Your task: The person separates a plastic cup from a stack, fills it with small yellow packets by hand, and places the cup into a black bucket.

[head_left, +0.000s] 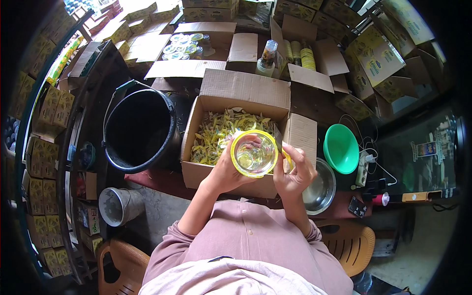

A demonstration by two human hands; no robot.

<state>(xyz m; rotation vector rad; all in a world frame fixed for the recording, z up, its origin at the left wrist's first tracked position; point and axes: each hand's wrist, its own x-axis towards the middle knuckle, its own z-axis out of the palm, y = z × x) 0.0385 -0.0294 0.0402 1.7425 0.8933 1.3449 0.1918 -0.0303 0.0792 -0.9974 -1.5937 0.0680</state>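
Observation:
My left hand [223,169] is wrapped round a clear plastic jar [255,156] with a yellow rim, its open mouth tilted up toward me. Close to the jar's right side, my right hand [295,174] is closed on what looks like a small knife [286,156], yellow at the grip with a dark, thin blade pointing up. The fingers partly cover it. Both hands are above the near edge of an open cardboard box [231,88], which holds a heap of yellow and whitish plastic trimmings [209,140].
A black bucket [169,142] stands left of the box, a grey pail [118,205] below it. To the right are a steel bowl [327,184], green bowls [341,147], cables and a phone [357,207]. Behind, an open carton [196,69] holds jars; another [322,61] holds yellow rings.

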